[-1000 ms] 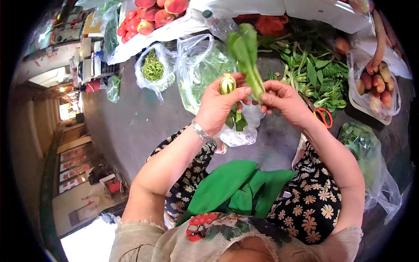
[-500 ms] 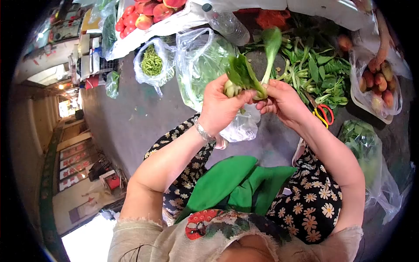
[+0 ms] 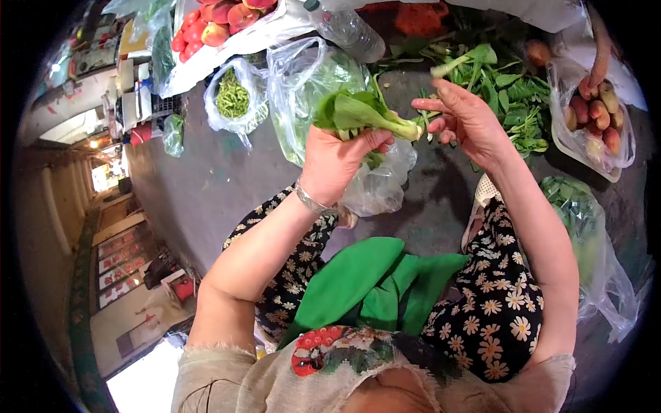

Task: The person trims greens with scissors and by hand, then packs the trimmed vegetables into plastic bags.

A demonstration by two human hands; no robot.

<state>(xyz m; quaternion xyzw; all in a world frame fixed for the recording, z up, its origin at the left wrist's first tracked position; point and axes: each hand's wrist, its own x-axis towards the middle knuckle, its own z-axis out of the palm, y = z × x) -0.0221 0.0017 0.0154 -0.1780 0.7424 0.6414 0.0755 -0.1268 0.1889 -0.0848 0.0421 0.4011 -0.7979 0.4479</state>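
Note:
My left hand [image 3: 337,162] is closed round a bunch of leafy greens [image 3: 358,113], its pale root end pointing right. Just right of that end, my right hand [image 3: 461,120] has its fingers apart and holds nothing. Above its fingertips a single leafy stalk [image 3: 471,60] lies over or hangs above the pile of loose greens [image 3: 527,103]. Behind my left hand a clear plastic bag [image 3: 296,76] with greens inside stands on the dark ground.
A bag of small green pods [image 3: 233,96] is at the upper left, near peaches [image 3: 242,17] and a plastic bottle [image 3: 348,31]. A tray of reddish tubers or fruit [image 3: 593,120] and a bag of greens [image 3: 575,220] lie at the right.
The leafy stalk between my hands has come away from the bunch toward the pile. My right hand has opened and moved up and right; my left hand has moved slightly left with the bunch.

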